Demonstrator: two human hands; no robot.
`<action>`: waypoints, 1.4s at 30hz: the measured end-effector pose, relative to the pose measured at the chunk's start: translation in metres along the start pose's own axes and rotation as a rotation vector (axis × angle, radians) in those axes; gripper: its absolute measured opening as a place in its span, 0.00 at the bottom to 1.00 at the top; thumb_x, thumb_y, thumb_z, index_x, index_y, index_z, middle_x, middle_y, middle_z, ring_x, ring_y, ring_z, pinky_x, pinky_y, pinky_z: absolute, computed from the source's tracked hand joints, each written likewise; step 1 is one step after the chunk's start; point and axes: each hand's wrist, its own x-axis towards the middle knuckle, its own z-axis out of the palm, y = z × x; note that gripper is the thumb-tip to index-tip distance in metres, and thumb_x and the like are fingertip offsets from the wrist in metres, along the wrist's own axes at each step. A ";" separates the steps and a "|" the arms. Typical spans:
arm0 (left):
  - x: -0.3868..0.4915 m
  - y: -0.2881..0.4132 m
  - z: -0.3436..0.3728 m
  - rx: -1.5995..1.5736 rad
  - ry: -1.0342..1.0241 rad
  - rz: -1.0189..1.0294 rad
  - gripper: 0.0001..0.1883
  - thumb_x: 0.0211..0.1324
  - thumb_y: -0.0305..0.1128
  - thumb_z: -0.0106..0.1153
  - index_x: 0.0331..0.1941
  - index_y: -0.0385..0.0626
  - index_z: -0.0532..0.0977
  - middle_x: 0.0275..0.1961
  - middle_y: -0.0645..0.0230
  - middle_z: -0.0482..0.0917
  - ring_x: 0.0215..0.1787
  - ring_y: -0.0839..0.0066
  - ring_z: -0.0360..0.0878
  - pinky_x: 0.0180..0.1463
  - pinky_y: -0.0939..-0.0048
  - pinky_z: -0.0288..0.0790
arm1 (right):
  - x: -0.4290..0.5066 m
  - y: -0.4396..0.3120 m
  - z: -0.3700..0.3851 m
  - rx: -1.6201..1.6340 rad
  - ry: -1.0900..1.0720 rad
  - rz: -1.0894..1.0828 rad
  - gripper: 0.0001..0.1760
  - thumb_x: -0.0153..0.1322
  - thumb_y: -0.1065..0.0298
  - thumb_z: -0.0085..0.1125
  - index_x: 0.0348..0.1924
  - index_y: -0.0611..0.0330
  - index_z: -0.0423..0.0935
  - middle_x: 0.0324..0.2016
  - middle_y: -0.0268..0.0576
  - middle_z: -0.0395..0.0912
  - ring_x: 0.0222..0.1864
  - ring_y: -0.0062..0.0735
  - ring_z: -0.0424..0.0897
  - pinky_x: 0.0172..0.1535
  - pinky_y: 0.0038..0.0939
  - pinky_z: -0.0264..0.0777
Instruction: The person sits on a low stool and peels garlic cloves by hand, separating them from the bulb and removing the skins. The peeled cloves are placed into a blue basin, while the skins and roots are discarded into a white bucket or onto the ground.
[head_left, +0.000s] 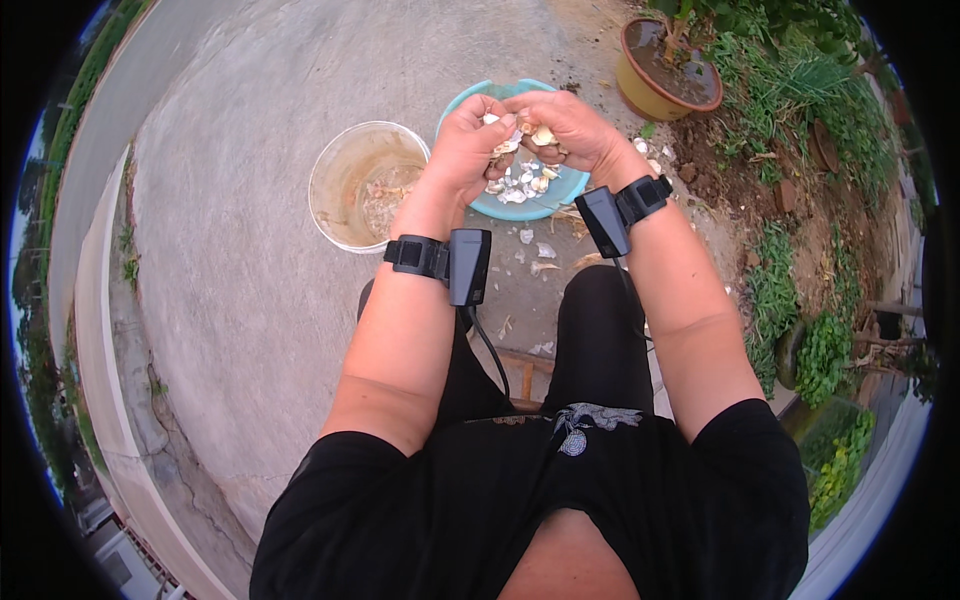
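Above a light-blue plastic basin (559, 201), my two hands meet with their fingers close together. My left hand (471, 142) grips white garlic pieces (508, 142) between thumb and fingers. In my right hand (574, 127) are garlic cloves (543, 136), pale yellow and partly in their skin. Which pieces are still joined between the hands cannot be made out. Below them, loose garlic cloves (538, 183) and white skins lie on the basin's bottom. The far part of the basin is hidden behind my hands.
A white plastic bucket (330, 187) with residue at its bottom stands left of the basin. A potted plant (652, 97) stands at the far right, beside soil and grass. Garlic skins (545, 250) litter the concrete (247, 225) before my knees. Both wrists carry strapped black devices with cables.
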 end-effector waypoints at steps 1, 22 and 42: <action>0.002 -0.004 0.002 0.158 0.097 0.016 0.11 0.57 0.30 0.59 0.42 0.42 0.70 0.28 0.68 0.76 0.18 0.84 0.67 0.16 0.82 0.56 | 0.003 0.008 -0.003 0.054 -0.046 -0.056 0.16 0.69 0.69 0.47 0.45 0.69 0.75 0.20 0.32 0.69 0.13 0.13 0.61 0.15 0.16 0.52; 0.005 -0.030 -0.007 0.642 0.280 -0.035 0.08 0.56 0.33 0.59 0.29 0.39 0.76 0.20 0.72 0.72 0.18 0.83 0.66 0.18 0.77 0.58 | -0.063 0.061 -0.047 0.448 0.637 0.011 0.30 0.70 0.62 0.53 0.59 0.70 0.54 0.65 0.66 0.45 0.65 0.63 0.53 0.64 0.51 0.57; -0.006 -0.029 -0.027 1.200 0.394 0.121 0.26 0.47 0.37 0.62 0.50 0.35 0.74 0.47 0.43 0.78 0.52 0.53 0.77 0.54 0.63 0.70 | -0.169 0.125 -0.139 0.343 0.936 0.115 0.31 0.72 0.62 0.48 0.64 0.68 0.52 0.64 0.62 0.54 0.63 0.55 0.61 0.62 0.45 0.61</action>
